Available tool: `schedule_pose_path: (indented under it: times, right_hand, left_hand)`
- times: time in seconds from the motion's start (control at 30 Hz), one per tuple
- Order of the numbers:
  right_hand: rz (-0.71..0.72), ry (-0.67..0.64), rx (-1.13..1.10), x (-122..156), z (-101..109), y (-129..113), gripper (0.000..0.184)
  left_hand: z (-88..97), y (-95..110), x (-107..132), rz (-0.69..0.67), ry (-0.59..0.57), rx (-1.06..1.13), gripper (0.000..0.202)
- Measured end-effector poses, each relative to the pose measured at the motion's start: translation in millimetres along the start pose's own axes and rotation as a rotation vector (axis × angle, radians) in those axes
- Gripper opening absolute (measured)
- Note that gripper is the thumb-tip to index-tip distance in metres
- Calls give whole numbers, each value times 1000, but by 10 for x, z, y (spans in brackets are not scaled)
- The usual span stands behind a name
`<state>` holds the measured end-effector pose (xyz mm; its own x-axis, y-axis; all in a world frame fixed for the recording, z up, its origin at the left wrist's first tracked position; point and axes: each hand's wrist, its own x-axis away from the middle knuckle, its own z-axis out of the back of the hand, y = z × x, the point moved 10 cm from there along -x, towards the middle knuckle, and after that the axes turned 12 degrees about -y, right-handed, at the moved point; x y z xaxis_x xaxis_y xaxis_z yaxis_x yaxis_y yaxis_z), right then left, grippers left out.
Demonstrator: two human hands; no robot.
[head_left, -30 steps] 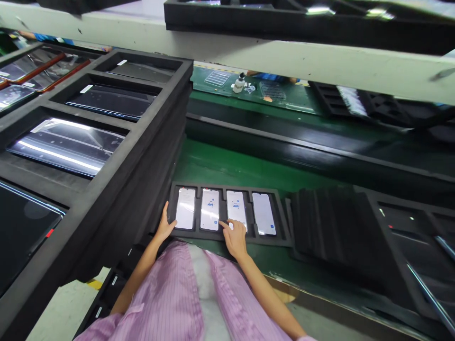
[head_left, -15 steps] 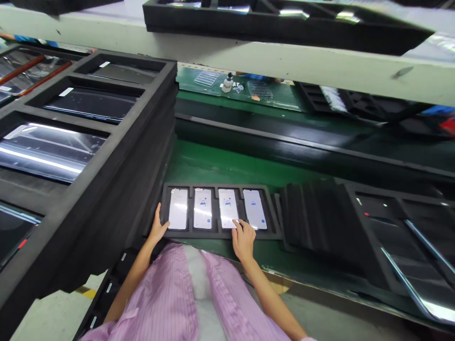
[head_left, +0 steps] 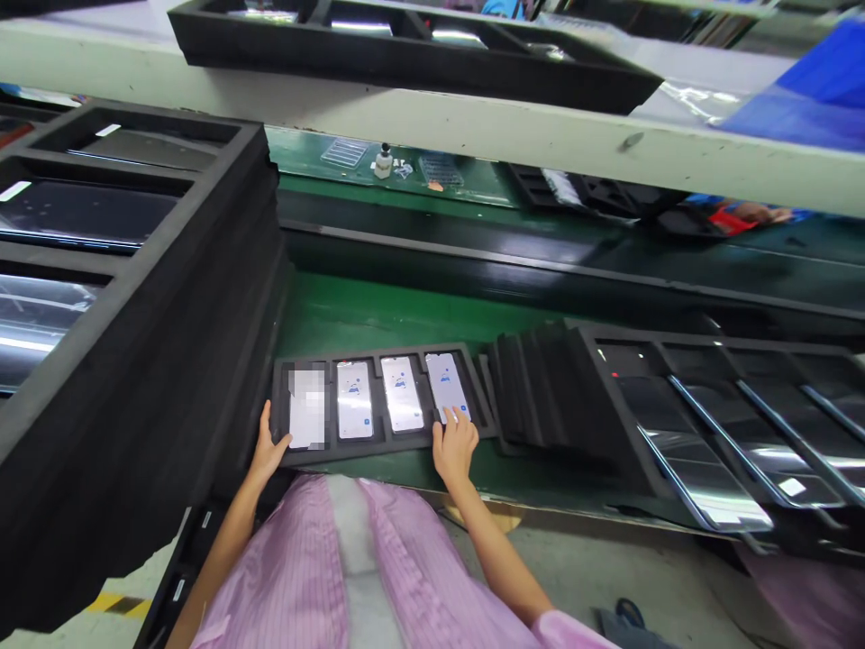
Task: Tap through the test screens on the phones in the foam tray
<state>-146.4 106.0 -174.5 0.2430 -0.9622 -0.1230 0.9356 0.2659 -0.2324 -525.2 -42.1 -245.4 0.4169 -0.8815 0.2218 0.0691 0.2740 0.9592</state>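
Note:
A black foam tray [head_left: 388, 443] lies in front of me on the green bench, holding several smartphones with lit white screens. My left hand [head_left: 268, 449] grips the tray's left front corner, fingers along its side and thumb at the leftmost phone [head_left: 305, 416], whose screen is partly pixelated. My right hand [head_left: 456, 443] reaches over the front rim with its fingers apart. Its fingertips are at the lower part of the rightmost phone's screen [head_left: 442, 377]. Two middle phones, one [head_left: 355, 401] beside the other [head_left: 403, 395], show a small blue picture.
A tall stack of black foam trays [head_left: 223, 261] rises at my left, dark phones in the top one. Another stack [head_left: 541, 388] with glossy devices stands right. A dark rail [head_left: 473, 252] runs behind. Overhead is a white shelf [head_left: 378, 113]; a small bottle [head_left: 383, 162] stands beyond.
My right hand has moved from the third phone to the rightmost one. The tray is now slightly turned in view, and the camera has swung right. My left hand stays at the tray's corner.

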Motion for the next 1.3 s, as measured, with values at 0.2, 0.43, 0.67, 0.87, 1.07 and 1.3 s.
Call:
schedule_pose_path:
  times: [0.2,0.43,0.67,0.87,1.07,1.3]
  right_hand:
    - [-220,45,76,-89,91,440,47]
    - [-29,54,-4,-26,46,99,42]
    - [335,-3,-142,57,-75,-895,34]
    - [631,-107,-214,127,-130,-1581,32]
    - [787,-238,-177,198,-325,-2119,33]
    - [800,-300,-154,220,-419,-2284,35]
  left_hand:
    - [5,-21,-11,5,-4,-6,84]
    - [-41,25,19,18,-43,0,88]
    - [-56,63,61,2,-43,-26,90]
    - [-59,46,76,0,-41,8,89]
    - [-56,29,70,-1,-28,22,85]
    - [-55,28,67,0,-22,42,84]
